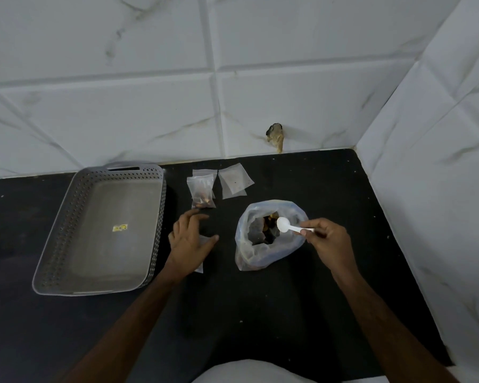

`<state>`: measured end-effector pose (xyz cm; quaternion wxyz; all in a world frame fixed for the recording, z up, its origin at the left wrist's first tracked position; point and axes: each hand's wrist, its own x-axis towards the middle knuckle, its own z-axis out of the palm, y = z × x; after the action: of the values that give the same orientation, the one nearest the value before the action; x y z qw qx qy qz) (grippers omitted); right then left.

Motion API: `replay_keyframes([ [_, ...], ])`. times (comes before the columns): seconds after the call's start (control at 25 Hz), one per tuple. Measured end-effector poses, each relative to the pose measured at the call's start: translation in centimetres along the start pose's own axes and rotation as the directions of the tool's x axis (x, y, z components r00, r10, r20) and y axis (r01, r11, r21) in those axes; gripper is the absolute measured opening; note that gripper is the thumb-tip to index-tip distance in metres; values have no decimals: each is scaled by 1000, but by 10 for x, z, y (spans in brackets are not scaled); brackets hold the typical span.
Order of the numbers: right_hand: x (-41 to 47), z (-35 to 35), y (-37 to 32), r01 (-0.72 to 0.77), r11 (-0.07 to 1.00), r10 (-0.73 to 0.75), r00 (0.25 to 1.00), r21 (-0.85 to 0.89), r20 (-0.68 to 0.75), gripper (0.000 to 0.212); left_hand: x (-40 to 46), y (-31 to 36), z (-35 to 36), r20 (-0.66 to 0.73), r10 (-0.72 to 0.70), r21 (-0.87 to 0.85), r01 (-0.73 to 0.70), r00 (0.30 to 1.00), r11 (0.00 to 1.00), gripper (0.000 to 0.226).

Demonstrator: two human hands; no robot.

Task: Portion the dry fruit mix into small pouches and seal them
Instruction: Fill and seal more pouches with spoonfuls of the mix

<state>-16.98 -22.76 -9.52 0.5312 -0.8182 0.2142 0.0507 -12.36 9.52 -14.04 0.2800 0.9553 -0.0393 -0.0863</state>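
Right hand point(327, 241) pinches the handle of a small white plastic spoon point(286, 225) between thumb and fingertips, the bowl of the spoon poised over the open mouth of the big clear bag of dry fruit mix point(268, 236). That bag stands on the black countertop point(302, 299) just right of centre, its top rolled open, dark and orange pieces visible inside. The spoon's bowl looks empty.

Left hand point(190, 239) lies flat with fingers spread and relaxed, resting on an empty small pouch point(201, 265) whose edges peek out beneath the palm and wrist. It grips nothing.

Farther back, towards the wall, a filled small pouch point(202, 193) lies on the counter with dark fruit pieces gathered at its near end; whether it is sealed, I cannot tell. Just right of it sit a couple of empty clear pouches point(234, 182), overlapping one another.

On the left, a grey perforated plastic tray point(67, 225) rests on the counter, a small yellow sticker point(120, 228) on its floor. White marble-look wall tiles point(150, 106) rise behind and to the right.
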Motion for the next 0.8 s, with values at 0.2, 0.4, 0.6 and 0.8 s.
replay_keyframes([
  [0.2, 14, 19, -6, 218, 881, -222, 974, -420, 40, 19, 42, 78, 15, 230, 67, -204, -19, 971, 979, 67],
  [0.4, 21, 35, -16, 280, 722, -303, 950, -632, 75, 26, 74, 93, 47, 366, -149, -254, 252, 919, 934, 57],
  [0.6, 32, 26, -14, 255, 682, -299, 953, -686, 58, 24, 77, 83, 44, 331, -111, -215, 189, 937, 958, 32],
  [0.8, 25, 27, -25, 274, 660, -281, 954, -700, 109, 21, 75, 87, 45, 340, -113, -262, 209, 934, 942, 27],
])
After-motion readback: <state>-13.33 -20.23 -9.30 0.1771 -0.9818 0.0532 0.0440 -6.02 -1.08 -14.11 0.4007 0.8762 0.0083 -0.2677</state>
